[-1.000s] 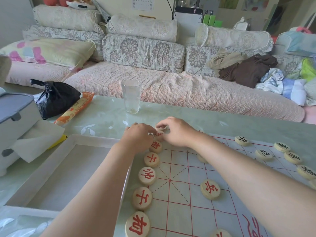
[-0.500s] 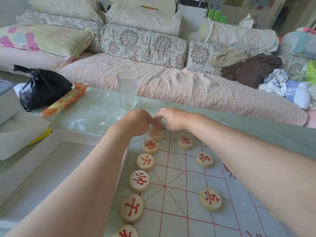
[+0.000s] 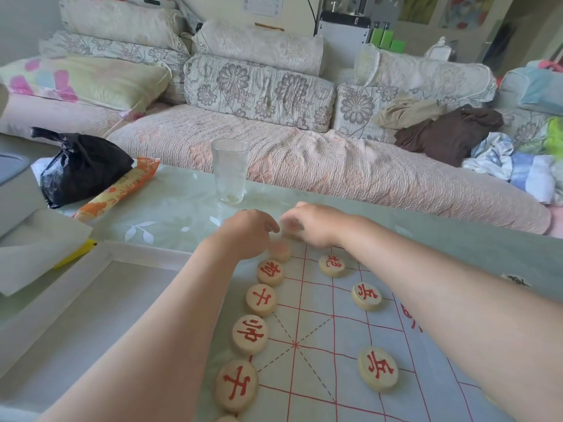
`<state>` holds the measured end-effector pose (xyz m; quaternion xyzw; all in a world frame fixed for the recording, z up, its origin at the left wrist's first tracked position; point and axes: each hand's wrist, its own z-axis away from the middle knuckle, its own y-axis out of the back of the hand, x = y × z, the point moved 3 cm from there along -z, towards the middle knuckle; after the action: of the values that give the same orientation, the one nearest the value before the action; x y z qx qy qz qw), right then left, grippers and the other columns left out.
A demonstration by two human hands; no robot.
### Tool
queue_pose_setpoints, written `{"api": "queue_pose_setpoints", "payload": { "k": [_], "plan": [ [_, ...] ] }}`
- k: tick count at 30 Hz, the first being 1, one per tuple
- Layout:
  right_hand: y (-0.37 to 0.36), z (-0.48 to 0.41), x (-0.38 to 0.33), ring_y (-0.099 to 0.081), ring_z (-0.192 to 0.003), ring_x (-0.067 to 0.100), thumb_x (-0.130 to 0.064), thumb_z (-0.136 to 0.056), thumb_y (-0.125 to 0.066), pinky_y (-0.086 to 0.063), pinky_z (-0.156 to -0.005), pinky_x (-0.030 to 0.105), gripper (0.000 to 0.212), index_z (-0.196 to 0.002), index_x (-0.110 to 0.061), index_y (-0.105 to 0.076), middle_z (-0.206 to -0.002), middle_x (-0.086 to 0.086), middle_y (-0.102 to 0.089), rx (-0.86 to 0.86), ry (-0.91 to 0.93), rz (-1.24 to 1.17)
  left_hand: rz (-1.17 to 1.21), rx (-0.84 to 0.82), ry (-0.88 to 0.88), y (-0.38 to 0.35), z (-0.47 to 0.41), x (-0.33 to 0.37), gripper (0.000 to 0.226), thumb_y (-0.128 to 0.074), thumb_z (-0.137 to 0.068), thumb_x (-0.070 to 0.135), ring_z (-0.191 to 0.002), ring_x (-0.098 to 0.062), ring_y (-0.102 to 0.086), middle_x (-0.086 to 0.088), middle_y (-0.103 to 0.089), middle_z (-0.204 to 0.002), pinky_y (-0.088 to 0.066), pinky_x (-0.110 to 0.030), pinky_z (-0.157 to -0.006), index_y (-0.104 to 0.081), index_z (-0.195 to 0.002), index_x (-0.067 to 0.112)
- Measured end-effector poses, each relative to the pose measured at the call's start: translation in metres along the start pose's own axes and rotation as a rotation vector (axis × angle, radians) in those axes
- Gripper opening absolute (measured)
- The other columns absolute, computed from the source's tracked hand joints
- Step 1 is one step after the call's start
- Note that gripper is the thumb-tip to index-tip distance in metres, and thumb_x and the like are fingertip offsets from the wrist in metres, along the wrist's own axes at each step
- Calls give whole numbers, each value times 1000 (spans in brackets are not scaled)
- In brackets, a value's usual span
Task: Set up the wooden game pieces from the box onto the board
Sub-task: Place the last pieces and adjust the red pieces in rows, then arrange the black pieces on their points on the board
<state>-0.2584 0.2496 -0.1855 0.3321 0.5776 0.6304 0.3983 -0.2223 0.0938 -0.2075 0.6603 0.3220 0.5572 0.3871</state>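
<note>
Wooden round pieces [image 3: 250,334], red characters, column along board [image 3: 318,365] edge

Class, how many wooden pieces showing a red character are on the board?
7: four pieces in the left column, three further right. A blurred piece by the left hand and a sliver at the bottom edge may add more.

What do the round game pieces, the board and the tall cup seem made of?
Game pieces: pale, smooth wood, likely; tan discs with red-filled characters. Board: thin sheet, perhaps plastic or cloth, with printed red lines. Cup: clear glass or plastic; the sofa shows through it.
</note>
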Motion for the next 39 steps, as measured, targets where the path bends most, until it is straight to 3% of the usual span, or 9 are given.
{"api": "queue_pose_setpoints", "payload": {
  "k": [4, 10, 13, 15, 18, 22, 30, 32, 39],
  "plan": [
    [5, 4, 3, -54, -117, 26, -56, -94, -54, -45, -97, 39, 47, -135, -32, -52, -133, 3, -47, 35, -66, -27, -2, -8, -8, -5, 1, 1, 44, -44, -88, 6, -119, -16, -50, 8, -63, -122, -44, -36, -101, -64, -118, 31],
    [-4, 9, 2, -51, -128, 24, -61, -92, -54, -43, -104, 38, 60, -140, -26, -52, -143, 4, -52, 1, -117, -178, 94, -14, -32, -3, 2, 4, 49, -39, -87, 5, -115, -14, -56, 7, -64, -120, -45, -35, -99, -66, -115, 33],
    [-3, 13, 7, -47, -134, 21, -47, -98, -52, -37, -107, 30, 50, -142, -24, -51, -147, 1, -51, 31, -142, -274, 40, -40, -49, -3, 3, 7, 47, -39, -90, 7, -116, -16, -53, 5, -62, -123, -44, -35, -99, -65, -118, 34],
    [-5, 15, 9, -54, -124, 18, -40, -97, -58, -38, -95, 24, 45, -140, -26, -54, -135, -2, -58, 38, -137, -289, 37, -36, -38, -3, 3, 5, 45, -40, -91, 8, -115, -16, -53, 5, -62, -123, -45, -34, -98, -66, -118, 34],
    [-9, 14, 7, -57, -105, 13, -39, -93, -65, -37, -82, 21, 40, -132, -30, -60, -114, -9, -61, 62, -123, -298, 35, -7, -30, -1, 1, 5, 40, -42, -92, 10, -110, -17, -55, 4, -63, -123, -46, -30, -93, -68, -112, 33],
    [-9, 11, 1, -54, -94, 11, -44, -92, -66, -36, -74, 22, 39, -128, -30, -61, -107, -10, -58, 82, -119, -305, 9, 7, -20, 1, 1, 4, 34, -47, -94, 15, -107, -17, -57, 6, -64, -121, -43, -24, -84, -68, -113, 33],
    [-1, 22, -2, -53, -107, 13, -34, -94, -64, -35, -85, 22, 54, -145, -26, -47, -124, -5, -57, 86, -135, -329, 32, 8, -25, 3, 2, 4, 31, -47, -95, 20, -110, -20, -56, 0, -57, -125, -45, -32, -95, -65, -117, 30],
    [8, 33, -1, -54, -113, 15, -28, -94, -64, -35, -88, 22, 48, -141, -26, -52, -127, -4, -57, 117, -135, -340, 32, 45, -35, 7, 5, 9, 30, -48, -95, 21, -112, -21, -55, -1, -53, -125, -44, -35, -98, -63, -119, 29],
    [41, 116, 8, -57, -93, 10, -27, -94, -62, -39, -77, 20, 28, -121, -31, -65, -110, -9, -63, 157, -175, -404, 50, 46, -95, 17, 41, 78, 20, -50, -91, 25, -92, -19, -60, 3, -64, -105, -50, -31, -82, -67, -100, 31]
  ]
}}
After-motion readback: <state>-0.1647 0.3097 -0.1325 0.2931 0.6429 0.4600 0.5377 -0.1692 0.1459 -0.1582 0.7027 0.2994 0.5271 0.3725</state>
